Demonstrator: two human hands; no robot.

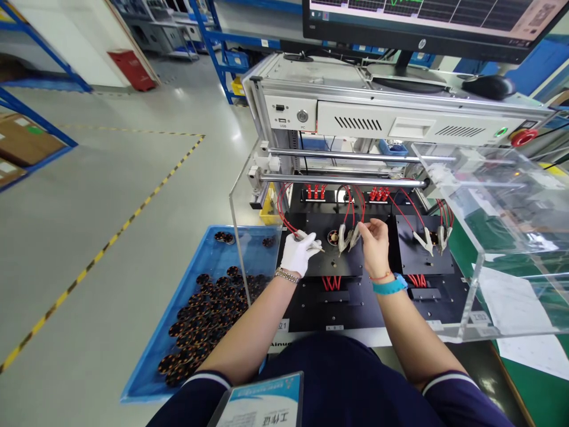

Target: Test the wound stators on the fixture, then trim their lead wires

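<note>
My left hand (297,255), in a white glove, is closed around a pale alligator clip (315,244) on red wires, left of the middle of the left black test plate (320,267). With bare fingers, my right hand (376,243) pinches the handle of another alligator clip (354,237). A second clip (342,238) stands close beside that one. Between the hands, a small round coil part (333,238) sits in the plate. On the right black plate (424,261), more clips (425,240) stand around a similar part, partly hidden by them.
A blue tray (146,362) on the left holds many round coil parts (195,320). Clear acrylic covers (478,261) flank the plates. Metal rods (342,179) cross behind the hands. A red stop button (524,137) and a monitor (422,44) are on the machine.
</note>
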